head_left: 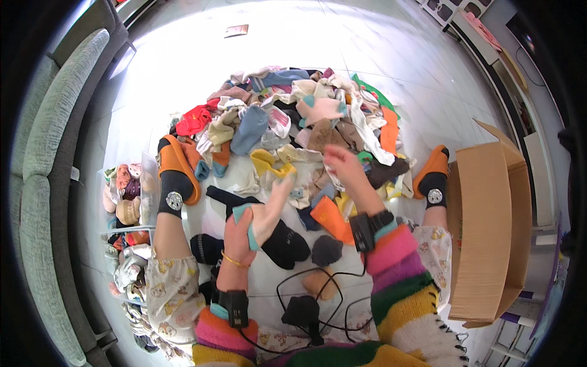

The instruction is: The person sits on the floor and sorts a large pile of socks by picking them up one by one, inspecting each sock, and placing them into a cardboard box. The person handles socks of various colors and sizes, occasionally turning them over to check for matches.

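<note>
My left hand (237, 231) grips a cream sock (273, 207) by its light-teal cuff end, with the foot part extending up toward a yellow sock (264, 162). My right hand (341, 164) hovers beside a brown sock (321, 134), its fingers loosely bent and apart, with nothing clearly in them. A big mixed pile of socks (251, 128) spreads between my legs. Black socks (287, 248), a gray balled sock (327, 251) and an orange sock (330, 220) lie nearer me.
Sock-filled plastic bins (140, 202) stand at left beside a gray-green sofa (46, 202). An open cardboard box (477, 226) is at right. My orange-slippered feet flank the pile. Black cables (324, 293) from wrist devices loop near me. A low cabinet (489, 49) lines the right wall.
</note>
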A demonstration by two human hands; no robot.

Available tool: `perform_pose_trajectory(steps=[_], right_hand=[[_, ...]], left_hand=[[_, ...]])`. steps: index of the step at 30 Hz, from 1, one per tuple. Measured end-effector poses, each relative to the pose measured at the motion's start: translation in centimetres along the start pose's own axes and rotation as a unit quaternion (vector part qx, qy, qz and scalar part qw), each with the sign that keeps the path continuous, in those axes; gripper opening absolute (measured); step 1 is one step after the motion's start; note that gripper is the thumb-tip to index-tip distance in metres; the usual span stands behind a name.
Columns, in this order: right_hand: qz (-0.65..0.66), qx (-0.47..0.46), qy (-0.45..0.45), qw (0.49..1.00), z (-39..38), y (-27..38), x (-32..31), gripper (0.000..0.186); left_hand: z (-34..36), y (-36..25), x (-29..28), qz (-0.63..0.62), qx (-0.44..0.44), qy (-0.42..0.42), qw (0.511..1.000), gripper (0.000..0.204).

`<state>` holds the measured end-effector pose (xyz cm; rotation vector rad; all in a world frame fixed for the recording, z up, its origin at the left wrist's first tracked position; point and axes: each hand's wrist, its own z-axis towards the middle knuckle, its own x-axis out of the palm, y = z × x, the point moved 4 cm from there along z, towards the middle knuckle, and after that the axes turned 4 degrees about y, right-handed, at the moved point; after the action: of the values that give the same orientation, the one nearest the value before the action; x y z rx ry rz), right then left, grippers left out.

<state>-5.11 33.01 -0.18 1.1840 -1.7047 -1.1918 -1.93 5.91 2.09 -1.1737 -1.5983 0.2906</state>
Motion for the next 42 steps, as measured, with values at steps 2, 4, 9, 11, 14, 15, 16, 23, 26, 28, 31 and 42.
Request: perform_pose_trajectory(steps=[2, 4, 9, 11, 14, 15, 16, 23, 26, 28, 31, 42], right_hand=[[-0.223, -0.180, -0.114, 0.951, 5.3, 1.9, -0.2, 0.037], [-0.477, -0.370, -0.217, 0.767, 8.9, 3.6, 0.9, 0.042], [-0.653, -0.220, -0.118, 0.715, 14.3, 2.0, 0.5, 0.027], [-0.627, -0.113, -0.051, 0.769, 14.4, 1.8, -1.0, 0.022], [-0.518, -0.130, -0.096, 0.840, 11.9, 4.8, -3.0, 0.024], [-0.458, -0.156, -0.142, 0.864, 10.1, 6.3, -3.8, 0.025], [-0.390, -0.188, -0.145, 0.890, 7.7, 7.9, -4.5, 0.024], [-0.384, -0.240, 0.297, 0.841, -14.7, 6.2, 4.7, 0.041], [-0.480, -0.204, 0.162, 0.838, -17.9, 5.3, 3.2, 0.043], [-0.379, -0.169, 0.149, 0.897, -18.7, 5.5, -0.6, 0.039], [-0.160, -0.152, -0.060, 0.974, -21.5, 8.4, -11.2, 0.048], [0.067, -0.080, -0.252, 0.962, -23.2, 12.5, -26.5, 0.045]], left_hand=[[-0.2, 0.3, -0.7, 0.019, -0.022, 0.013, 0.999, 0.020], [-0.3, 0.9, -1.4, 0.018, -0.038, 0.009, 0.999, 0.020], [0.7, 1.7, -3.0, 0.041, -0.055, -0.006, 0.998, 0.017], [1.0, 2.0, -3.4, 0.035, -0.060, -0.016, 0.997, 0.015], [1.0, 2.0, -3.2, 0.017, -0.062, -0.001, 0.998, 0.015], [0.7, 2.0, -2.8, 0.008, -0.063, 0.001, 0.998, 0.015], [0.4, 1.9, -2.5, 0.030, -0.088, -0.004, 0.996, 0.018], [-3.1, 3.1, 6.0, -0.164, -0.157, 0.157, 0.961, 0.037], [-5.9, 3.7, 8.8, -0.157, -0.225, 0.262, 0.925, 0.045], [-7.7, 4.0, 10.2, -0.153, -0.233, 0.352, 0.894, 0.054], [-9.7, 4.4, 10.5, 0.008, -0.196, 0.431, 0.881, 0.052], [-9.0, 7.2, 3.9, 0.051, -0.233, 0.204, 0.950, 0.026]])
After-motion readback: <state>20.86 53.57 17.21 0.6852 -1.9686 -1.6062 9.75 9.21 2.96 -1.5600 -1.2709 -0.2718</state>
